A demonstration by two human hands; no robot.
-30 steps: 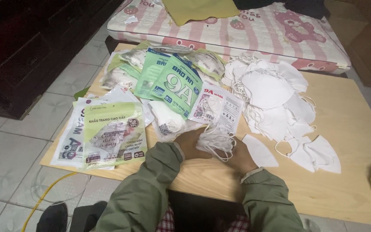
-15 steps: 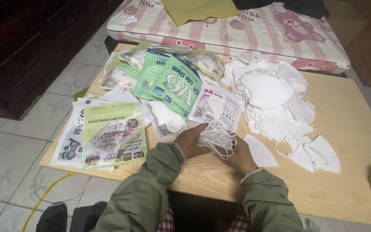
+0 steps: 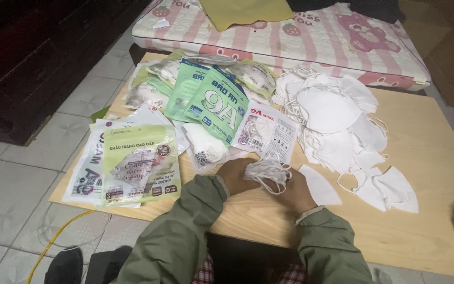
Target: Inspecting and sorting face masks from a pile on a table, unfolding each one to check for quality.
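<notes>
My left hand and my right hand meet over the near edge of a low wooden table. Together they grip a folded white face mask whose thin ear loops hang loose between the fingers. Both arms wear olive-green sleeves. Just right of my right hand a flat white mask lies on the wood. Directly beyond my hands rests a clear packet with a mask inside.
A heap of loose white masks covers the table's middle and right. Green packets and flat printed bags lie at left. A pink striped mattress borders the far side. A yellow cable runs over the tiled floor.
My hands stay in place; the fingers shift slightly on the mask and its loops bunch a little more.
</notes>
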